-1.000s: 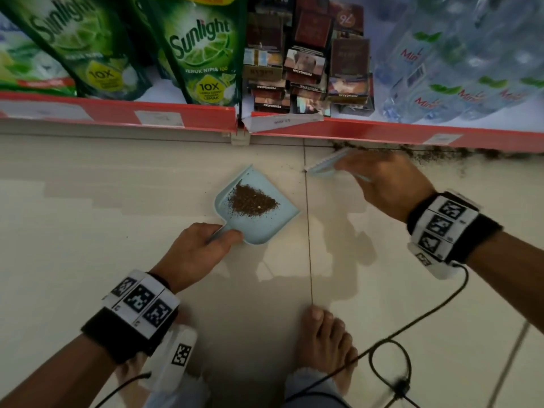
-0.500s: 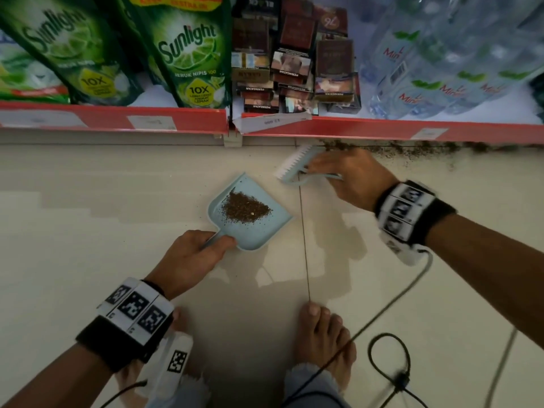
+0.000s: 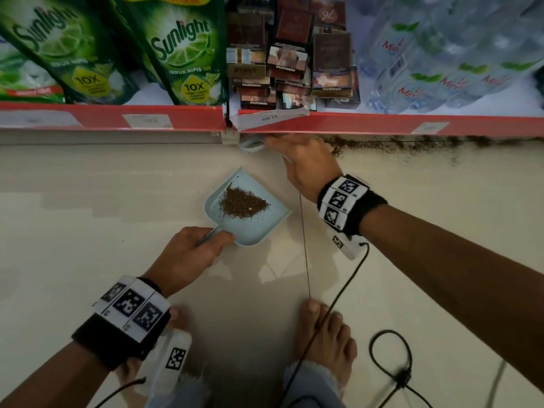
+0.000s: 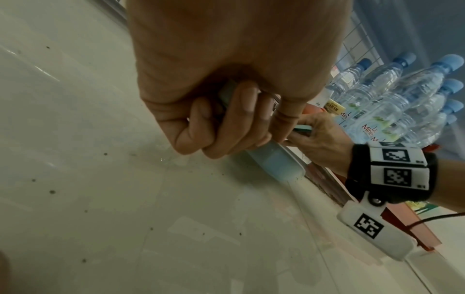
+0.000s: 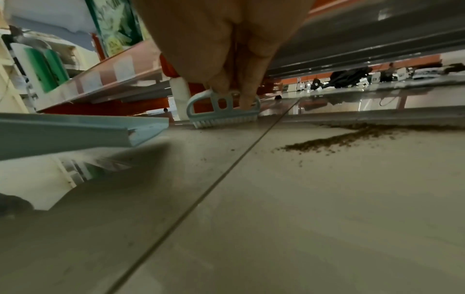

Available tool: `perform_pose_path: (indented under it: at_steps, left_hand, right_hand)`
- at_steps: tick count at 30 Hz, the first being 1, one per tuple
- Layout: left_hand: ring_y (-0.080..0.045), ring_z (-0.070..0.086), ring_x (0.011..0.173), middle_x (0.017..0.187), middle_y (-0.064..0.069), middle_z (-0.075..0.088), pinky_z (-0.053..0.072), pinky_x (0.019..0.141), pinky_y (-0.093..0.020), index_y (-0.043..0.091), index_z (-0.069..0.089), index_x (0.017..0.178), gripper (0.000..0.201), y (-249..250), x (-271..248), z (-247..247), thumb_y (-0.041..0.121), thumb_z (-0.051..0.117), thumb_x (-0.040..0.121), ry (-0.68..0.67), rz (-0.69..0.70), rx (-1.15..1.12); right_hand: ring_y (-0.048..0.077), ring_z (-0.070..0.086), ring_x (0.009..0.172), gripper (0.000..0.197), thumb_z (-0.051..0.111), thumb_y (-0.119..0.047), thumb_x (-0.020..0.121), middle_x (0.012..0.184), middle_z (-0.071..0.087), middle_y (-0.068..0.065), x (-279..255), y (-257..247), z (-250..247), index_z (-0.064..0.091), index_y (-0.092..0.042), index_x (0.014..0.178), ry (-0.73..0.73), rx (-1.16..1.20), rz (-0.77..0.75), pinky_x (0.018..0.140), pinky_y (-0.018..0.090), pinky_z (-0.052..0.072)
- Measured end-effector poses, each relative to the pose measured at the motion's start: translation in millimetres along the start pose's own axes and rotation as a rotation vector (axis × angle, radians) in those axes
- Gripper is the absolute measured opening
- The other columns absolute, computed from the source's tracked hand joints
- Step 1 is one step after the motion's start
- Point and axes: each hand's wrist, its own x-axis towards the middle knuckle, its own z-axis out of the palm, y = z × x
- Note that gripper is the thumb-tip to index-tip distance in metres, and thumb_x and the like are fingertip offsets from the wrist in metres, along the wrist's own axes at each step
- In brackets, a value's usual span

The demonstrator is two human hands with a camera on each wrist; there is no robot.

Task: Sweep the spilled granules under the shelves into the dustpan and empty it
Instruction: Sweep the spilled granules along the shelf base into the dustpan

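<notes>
A light blue dustpan [image 3: 275, 223] lies on the tiled floor with a heap of brown granules [image 3: 243, 201] in it. My left hand [image 3: 188, 256] grips its handle [image 4: 273, 159], fingers curled round it. My right hand [image 3: 303, 161] holds a small light blue brush [image 5: 224, 112] at the foot of the red shelf edge [image 3: 368, 123], bristles down on the floor, just beyond the pan's far corner. More spilled granules [image 3: 397, 142] lie in a dark line along the shelf base to the right of the brush; in the right wrist view this granule trail [image 5: 352, 135] spreads toward me.
The shelf carries green Sunlight pouches [image 3: 182, 54], cigarette packs [image 3: 291, 60] and water bottles [image 3: 441, 54]. My bare foot [image 3: 326, 343] stands behind the pan. A black cable [image 3: 347, 287] runs from my right wrist across the floor and loops [image 3: 391, 357] at the lower right.
My right hand has carried the brush up and left, from beside the pan's right corner to the shelf base. The dustpan and my left hand have stayed put.
</notes>
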Motion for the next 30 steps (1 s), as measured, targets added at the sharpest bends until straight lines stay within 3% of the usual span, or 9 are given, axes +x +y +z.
perform_pose_path:
  at_steps: [5,8,12,16,19,22,27,30]
  left_hand:
    - [-0.007,0.034,0.038,0.043,0.009,0.040,0.031,0.050,-0.028,0.018,0.046,0.056,0.042,-2,2,-4,0.039,0.065,0.087,0.015,0.000,-0.018]
    - [-0.008,0.035,0.038,0.043,0.009,0.040,0.032,0.051,-0.029,0.018,0.045,0.056,0.042,-3,4,-5,0.040,0.064,0.088,0.017,-0.002,-0.007]
    - [-0.008,0.034,0.038,0.043,0.008,0.039,0.032,0.052,-0.029,0.018,0.044,0.056,0.044,-3,6,-2,0.039,0.064,0.088,-0.003,0.002,-0.009]
    - [-0.009,0.034,0.041,0.046,0.007,0.038,0.031,0.053,-0.029,0.018,0.045,0.058,0.042,-3,6,1,0.039,0.064,0.088,-0.030,0.017,0.000]
    - [-0.010,0.034,0.042,0.047,0.007,0.038,0.029,0.053,-0.028,0.018,0.046,0.059,0.041,-5,8,-1,0.040,0.065,0.087,-0.045,0.004,-0.026]
    - [-0.010,0.034,0.041,0.046,0.008,0.039,0.029,0.053,-0.029,0.017,0.046,0.058,0.042,-8,7,-5,0.044,0.065,0.085,-0.048,-0.004,-0.012]
    - [-0.007,0.035,0.039,0.044,0.010,0.040,0.030,0.052,-0.029,0.019,0.046,0.057,0.041,-10,10,-6,0.043,0.066,0.084,-0.017,-0.001,-0.038]
    - [-0.006,0.036,0.039,0.044,0.010,0.040,0.030,0.052,-0.028,0.021,0.045,0.055,0.042,-10,10,-2,0.042,0.065,0.086,-0.022,0.012,-0.015]
  right_hand:
    - [0.030,0.060,0.122,0.056,0.046,0.012,0.086,0.136,0.061,0.009,-16,21,-11,0.061,-0.016,0.132,-0.196,-0.099,0.079,0.101,0.046,0.049]
    - [0.034,0.066,0.110,0.055,0.049,0.010,0.082,0.133,0.063,0.010,-42,34,-34,0.064,-0.017,0.127,-0.259,-0.216,0.103,0.093,0.047,0.055]
    - [0.033,0.068,0.103,0.056,0.050,0.016,0.075,0.125,0.067,0.010,-49,37,-51,0.068,-0.015,0.119,-0.152,-0.153,0.063,0.087,0.049,0.056]
    - [0.029,0.063,0.118,0.062,0.045,0.017,0.080,0.134,0.062,0.008,-20,19,-31,0.062,-0.014,0.130,-0.111,-0.062,0.005,0.100,0.046,0.050]
    - [0.023,0.050,0.134,0.061,0.041,0.016,0.085,0.143,0.055,0.007,-7,12,-13,0.059,-0.014,0.135,-0.227,-0.085,-0.045,0.110,0.043,0.042]
    - [0.023,0.047,0.137,0.061,0.041,0.015,0.083,0.144,0.054,0.009,-20,25,-14,0.060,-0.014,0.134,-0.300,-0.112,-0.038,0.113,0.044,0.040]
    - [0.028,0.059,0.124,0.060,0.051,0.019,0.073,0.131,0.064,0.011,-59,64,-45,0.068,-0.011,0.122,-0.209,-0.136,-0.003,0.103,0.048,0.049]
    - [0.026,0.061,0.121,0.053,0.055,0.016,0.078,0.128,0.066,0.007,-63,72,-55,0.069,-0.013,0.120,-0.113,-0.156,-0.018,0.096,0.049,0.054]
